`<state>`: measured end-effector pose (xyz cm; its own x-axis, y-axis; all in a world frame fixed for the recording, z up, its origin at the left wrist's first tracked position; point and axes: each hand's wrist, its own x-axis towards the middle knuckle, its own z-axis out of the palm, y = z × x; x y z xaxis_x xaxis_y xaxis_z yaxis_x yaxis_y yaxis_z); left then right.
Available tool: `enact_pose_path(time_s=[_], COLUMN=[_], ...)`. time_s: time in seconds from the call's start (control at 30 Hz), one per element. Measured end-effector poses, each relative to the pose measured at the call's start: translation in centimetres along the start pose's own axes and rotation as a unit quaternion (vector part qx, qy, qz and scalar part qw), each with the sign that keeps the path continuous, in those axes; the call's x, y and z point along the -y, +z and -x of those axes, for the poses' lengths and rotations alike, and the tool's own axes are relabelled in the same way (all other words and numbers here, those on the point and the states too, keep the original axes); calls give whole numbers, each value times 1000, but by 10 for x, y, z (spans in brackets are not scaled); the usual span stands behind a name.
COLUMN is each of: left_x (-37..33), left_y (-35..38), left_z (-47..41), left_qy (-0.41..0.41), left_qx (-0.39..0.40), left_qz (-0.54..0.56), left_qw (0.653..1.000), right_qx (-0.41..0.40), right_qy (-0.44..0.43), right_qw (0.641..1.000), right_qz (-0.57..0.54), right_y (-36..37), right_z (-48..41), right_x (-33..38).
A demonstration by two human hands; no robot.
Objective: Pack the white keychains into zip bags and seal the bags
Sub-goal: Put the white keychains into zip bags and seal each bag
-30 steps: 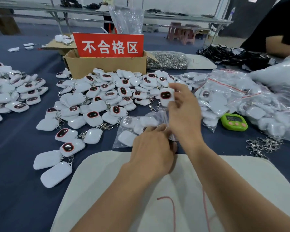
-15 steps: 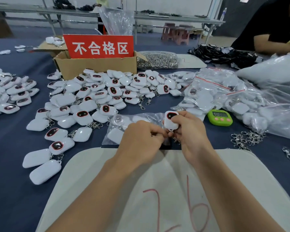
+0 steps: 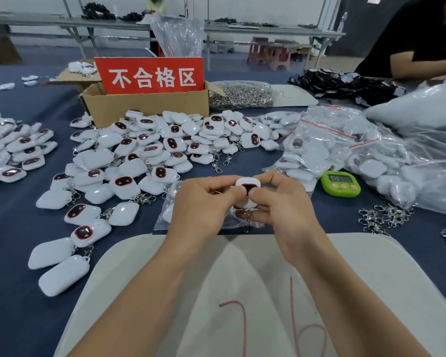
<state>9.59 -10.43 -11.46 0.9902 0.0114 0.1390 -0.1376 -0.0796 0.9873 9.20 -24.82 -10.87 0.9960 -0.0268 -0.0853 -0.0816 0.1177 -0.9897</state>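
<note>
The left hand (image 3: 204, 202) and right hand (image 3: 283, 202) pinch one keychain (image 3: 247, 188) together, just above a zip bag (image 3: 166, 210) on the blue tabletop (image 3: 16, 305). Far behind, a box (image 3: 150, 106) carries a red sign (image 3: 152, 76) reading "不合格区"; the near white board (image 3: 397, 279) bears red "26".

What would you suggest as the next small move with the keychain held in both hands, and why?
Probably lower the keychain into the zip bag lying just beneath: both the left hand and right hand pinch it above the bag, which already holds a few pieces.
</note>
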Motion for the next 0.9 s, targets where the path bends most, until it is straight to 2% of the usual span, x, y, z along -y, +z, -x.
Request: enact_pose_path(time_s=[0.33,0.6,0.77,0.9], left_x=[-3,-2,1,2], left_y=[2,1,0,0], left_z=[2,3,2,1], left_qy=[-11,2,-21,-32], left_qx=[-21,-77,-32,-34], left_qz=[-38,-98,-59,-57], left_qw=[999,992,998,997], right_qx=[9,30,31,26], right_qy=[-10,-11,-7,-31], right_qw=[1000,998,996,994], right_qz=[13,50,84,101], right_y=[0,4,1,0], right_z=[1,3,3,5], right_x=[1,-1,-3,-3])
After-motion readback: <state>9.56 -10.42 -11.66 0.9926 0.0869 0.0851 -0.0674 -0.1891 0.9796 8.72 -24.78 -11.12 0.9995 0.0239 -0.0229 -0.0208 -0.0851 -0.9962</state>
